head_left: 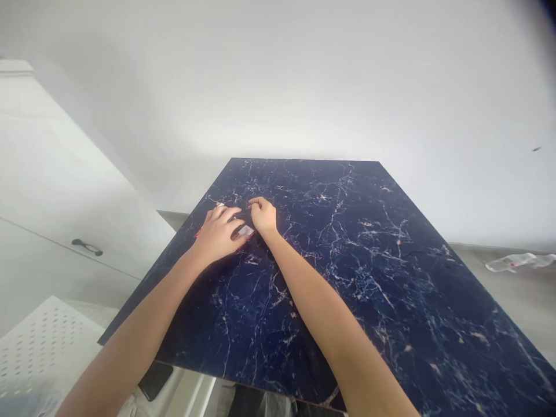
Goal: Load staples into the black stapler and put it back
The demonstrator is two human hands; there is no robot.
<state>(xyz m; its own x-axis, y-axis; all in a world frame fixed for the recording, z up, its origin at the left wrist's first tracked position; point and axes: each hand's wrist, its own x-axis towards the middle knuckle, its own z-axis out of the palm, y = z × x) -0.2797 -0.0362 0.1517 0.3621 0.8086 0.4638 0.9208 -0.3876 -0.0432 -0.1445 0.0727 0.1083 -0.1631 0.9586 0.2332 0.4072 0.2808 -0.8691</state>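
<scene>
On the far left part of a dark blue marble-patterned tabletop [347, 249], my left hand [220, 233] lies palm down with its fingers spread. Beneath it is a small, flat white-and-red thing [246, 230], mostly covered by the hand. Bits of white and red show past its fingers and its outer edge, but the kind of thing cannot be made out. Just to the right, my right hand [263, 215] is closed, its fingers curled toward the left hand. Whatever those fingers hold, if anything, is hidden.
A pale wall stands behind the table. At left are a white cabinet with a dark handle [87, 247] and a white perforated panel [43, 341]. Below the front edge lies a black phone-like object [155, 380]. Clear crumpled plastic [516, 262] lies on the floor at right.
</scene>
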